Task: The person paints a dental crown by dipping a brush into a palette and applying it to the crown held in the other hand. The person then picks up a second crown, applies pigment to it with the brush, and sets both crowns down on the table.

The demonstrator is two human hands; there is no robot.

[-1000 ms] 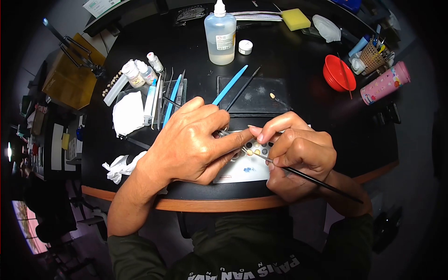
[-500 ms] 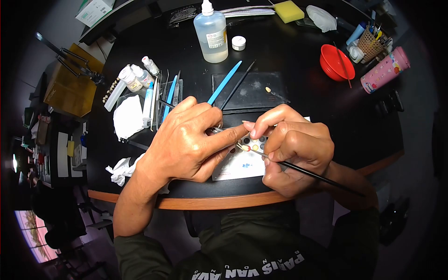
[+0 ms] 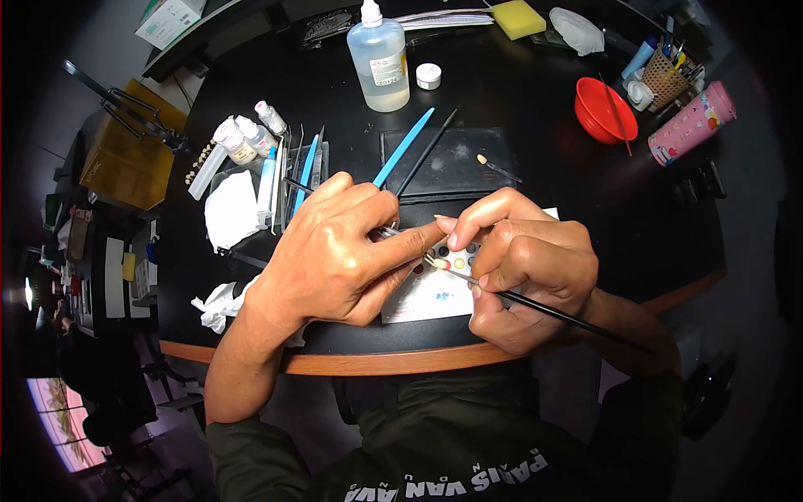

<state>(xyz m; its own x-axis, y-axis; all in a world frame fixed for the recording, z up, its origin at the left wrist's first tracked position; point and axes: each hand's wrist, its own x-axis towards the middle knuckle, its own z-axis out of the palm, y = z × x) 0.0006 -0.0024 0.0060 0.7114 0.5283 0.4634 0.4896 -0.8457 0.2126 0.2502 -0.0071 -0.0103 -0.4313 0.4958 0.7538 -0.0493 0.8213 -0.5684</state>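
Observation:
My left hand (image 3: 343, 255) is closed around a thin metal tool (image 3: 386, 232), which looks like tweezers and is mostly hidden by the fingers. At its tip sits a small cream, tooth-shaped piece (image 3: 438, 263). My right hand (image 3: 535, 272) pinches a black-handled fine brush (image 3: 569, 316), its point close to the piece; whether they touch is too small to tell. The index fingertip of my left hand meets the fingers of my right. Beneath both lies a white palette card (image 3: 427, 297) with coloured round spots and a blue smear.
A dark tray (image 3: 447, 163) lies beyond my hands, with a blue tool (image 3: 406, 146) across its left side. Bottles (image 3: 234, 140) and a white cloth (image 3: 230, 211) are at left. Further back stand a large bottle (image 3: 381, 67), a red bowl (image 3: 598, 117) and a pink tumbler (image 3: 690, 125).
The brush tip has shifted slightly left and up, along with my right hand's fingers. My left hand keeps nearly the same pose.

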